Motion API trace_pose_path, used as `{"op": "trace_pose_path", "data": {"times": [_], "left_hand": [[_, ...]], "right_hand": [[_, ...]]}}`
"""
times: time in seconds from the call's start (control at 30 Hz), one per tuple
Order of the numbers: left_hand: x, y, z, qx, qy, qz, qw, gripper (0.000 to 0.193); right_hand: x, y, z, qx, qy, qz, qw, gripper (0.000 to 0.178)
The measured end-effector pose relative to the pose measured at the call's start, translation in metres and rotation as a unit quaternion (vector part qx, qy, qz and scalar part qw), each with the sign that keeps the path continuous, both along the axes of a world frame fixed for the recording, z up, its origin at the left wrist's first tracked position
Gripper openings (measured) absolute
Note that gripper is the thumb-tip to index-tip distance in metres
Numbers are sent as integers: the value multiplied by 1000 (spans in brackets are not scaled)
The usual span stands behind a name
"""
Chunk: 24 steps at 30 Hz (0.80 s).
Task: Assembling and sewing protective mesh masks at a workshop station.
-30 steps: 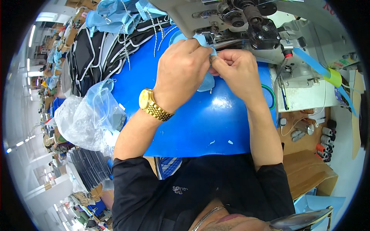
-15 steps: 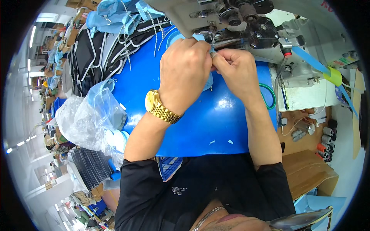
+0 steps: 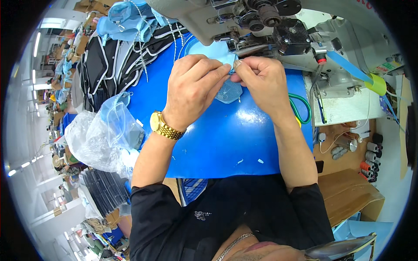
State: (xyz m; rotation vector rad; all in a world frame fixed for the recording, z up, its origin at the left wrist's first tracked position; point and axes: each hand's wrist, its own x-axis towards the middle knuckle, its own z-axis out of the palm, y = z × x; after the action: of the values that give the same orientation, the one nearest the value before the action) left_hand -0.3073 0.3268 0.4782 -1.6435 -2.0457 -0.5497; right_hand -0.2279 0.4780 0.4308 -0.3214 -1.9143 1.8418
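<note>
A light blue fabric piece [image 3: 212,51] with a mesh section [image 3: 229,92] lies under the head of a sewing machine [image 3: 265,26]. My left hand [image 3: 193,82], with a gold watch [image 3: 164,126] at its wrist, is closed with thumb and fingertips pinching the fabric's edge beside the machine's working area. Close to those fingertips, my right hand [image 3: 263,82] is closed in a pinch at the same edge; what lies between its fingers is too small to make out. My palms hide part of the fabric.
Black panels with white piping [image 3: 106,61] and blue corded pieces [image 3: 124,26] are piled at the far left. A clear plastic bag [image 3: 93,141] lies at the left of the blue table [image 3: 217,152]. Green-handled scissors [image 3: 301,108] rest at its right; thread spools [image 3: 370,156] stand below.
My left hand has moved left and slightly nearer, its fingers less curled. More of the blue fabric and its mesh section now shows between my hands.
</note>
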Motion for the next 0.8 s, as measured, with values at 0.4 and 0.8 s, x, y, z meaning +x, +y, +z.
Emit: {"op": "trace_pose_path", "data": {"times": [0.4,0.8], "left_hand": [[5,1,-7,22,33,-6,999,19],[8,7,-15,54,20,6,998,18]], "right_hand": [[1,-5,0,-35,8,-10,999,23],[2,-8,4,-47,-4,-29,998,25]]}}
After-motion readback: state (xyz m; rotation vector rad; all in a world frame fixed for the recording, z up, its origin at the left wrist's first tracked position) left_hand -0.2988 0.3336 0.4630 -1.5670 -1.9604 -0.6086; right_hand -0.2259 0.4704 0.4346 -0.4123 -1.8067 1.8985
